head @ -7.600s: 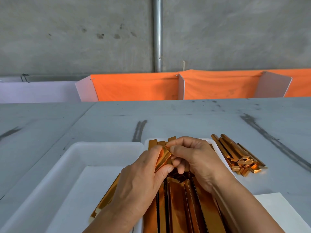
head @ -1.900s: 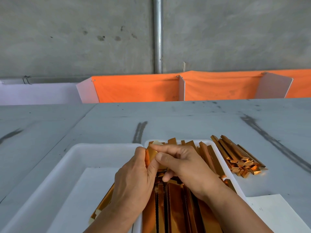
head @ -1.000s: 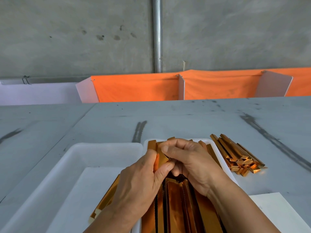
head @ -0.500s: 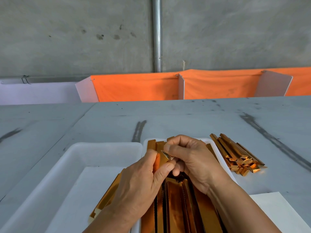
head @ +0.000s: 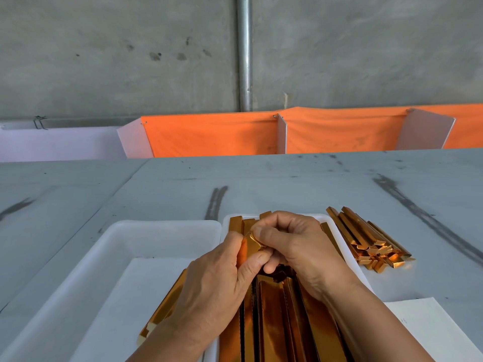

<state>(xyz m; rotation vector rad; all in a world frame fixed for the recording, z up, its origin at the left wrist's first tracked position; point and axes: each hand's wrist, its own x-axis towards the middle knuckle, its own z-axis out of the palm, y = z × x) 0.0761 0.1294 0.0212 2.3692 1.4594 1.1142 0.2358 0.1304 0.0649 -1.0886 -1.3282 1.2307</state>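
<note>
A bare grey concrete wall [head: 104,61] fills the back, stained with a few dark spots, and a metal pipe [head: 245,53] runs straight down it. Below hangs an orange cloth [head: 209,137], split by upright white panels [head: 281,134]. The grey bench [head: 287,184] carries dark streaks [head: 216,202]. The light is soft and even.

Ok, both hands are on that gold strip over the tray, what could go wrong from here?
The left hand and right hand pinch the gold strip at its far end; the shiny card could crease off its fold line. The folded pile lies loose on the table beside the right tray, so a swinging wrist might scatter it.
</note>
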